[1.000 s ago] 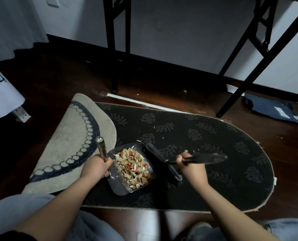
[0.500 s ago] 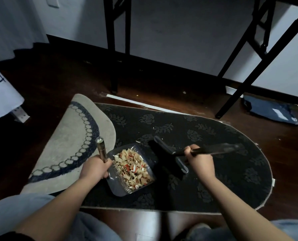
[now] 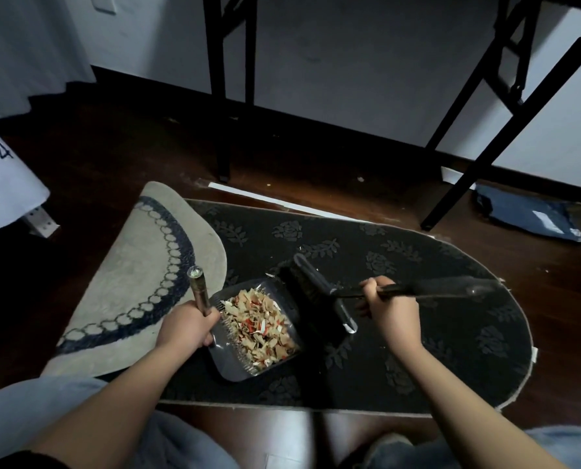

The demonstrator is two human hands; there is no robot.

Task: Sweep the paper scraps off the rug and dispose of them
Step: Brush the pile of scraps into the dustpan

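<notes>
Scraps (image 3: 260, 324) lie heaped in the dustpan (image 3: 248, 333) on the rug (image 3: 417, 265), left hand (image 3: 187, 328) curled round its handle, right hand (image 3: 389, 308) gripping the brush (image 3: 316, 299) whose head runs 11-to-5 along the pan's 3 o'clock lip

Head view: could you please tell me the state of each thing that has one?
Dustpan: on the dark rug, loaded with paper scraps.
Brush: bristles at the dustpan's mouth.
Left hand: grips the dustpan handle.
Right hand: grips the brush handle.
Dark rug: lying flat.
</notes>
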